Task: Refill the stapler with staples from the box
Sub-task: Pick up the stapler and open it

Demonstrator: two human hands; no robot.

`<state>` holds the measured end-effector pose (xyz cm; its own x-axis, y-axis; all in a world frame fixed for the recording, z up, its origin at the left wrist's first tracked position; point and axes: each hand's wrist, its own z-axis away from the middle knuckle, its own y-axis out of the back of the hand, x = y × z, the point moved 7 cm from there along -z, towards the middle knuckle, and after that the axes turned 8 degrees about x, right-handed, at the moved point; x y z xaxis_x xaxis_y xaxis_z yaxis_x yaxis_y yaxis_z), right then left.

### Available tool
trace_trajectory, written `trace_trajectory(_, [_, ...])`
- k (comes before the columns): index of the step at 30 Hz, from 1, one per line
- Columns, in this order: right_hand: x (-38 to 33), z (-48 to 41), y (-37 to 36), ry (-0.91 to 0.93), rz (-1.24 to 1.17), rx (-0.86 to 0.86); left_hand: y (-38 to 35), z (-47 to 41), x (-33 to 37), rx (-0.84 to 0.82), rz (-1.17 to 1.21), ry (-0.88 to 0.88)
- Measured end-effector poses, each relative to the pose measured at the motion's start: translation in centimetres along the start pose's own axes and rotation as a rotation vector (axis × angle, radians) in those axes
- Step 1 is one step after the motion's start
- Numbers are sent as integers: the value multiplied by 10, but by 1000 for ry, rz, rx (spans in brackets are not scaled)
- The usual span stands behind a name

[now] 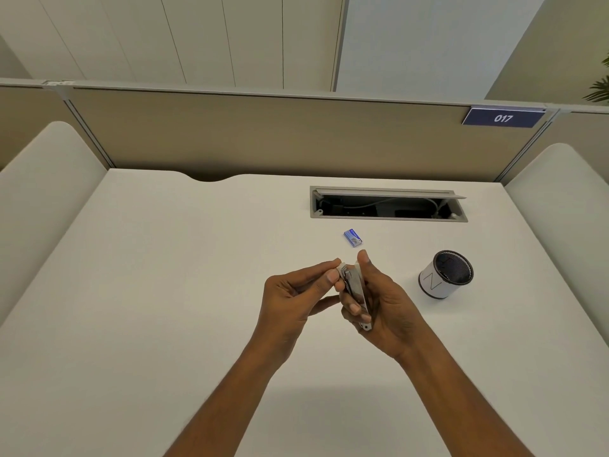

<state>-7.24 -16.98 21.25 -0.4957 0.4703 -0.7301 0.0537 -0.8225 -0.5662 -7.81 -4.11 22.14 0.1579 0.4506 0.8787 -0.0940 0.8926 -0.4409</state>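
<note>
A small white and metal stapler (355, 288) is held upright above the white desk (164, 291), in the middle of the view. My right hand (382, 305) wraps around it from the right, thumb at its top. My left hand (296, 291) pinches the stapler's upper end between thumb and forefinger. A small blue staple box (353, 238) lies flat on the desk just beyond both hands, apart from them. Whether a strip of staples sits between my left fingers is too small to tell.
A white cylindrical pen cup (445, 275) with a dark mesh inside stands to the right of my hands. An open cable hatch (389, 204) is set into the desk behind the box. Beige partition walls (263, 133) enclose the desk.
</note>
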Motion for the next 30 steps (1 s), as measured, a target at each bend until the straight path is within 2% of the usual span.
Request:
trace_trajectory(14, [-1, -3, 3, 3, -24, 4, -5, 1, 1, -13, 1, -14])
trace_trajectory(22, [1, 0, 1, -63, -70, -47, -2, 3, 2, 13, -12, -35])
trace_trajectory(30, [3, 4, 1, -15, -64, -16, -7, 8, 2, 10, -30, -49])
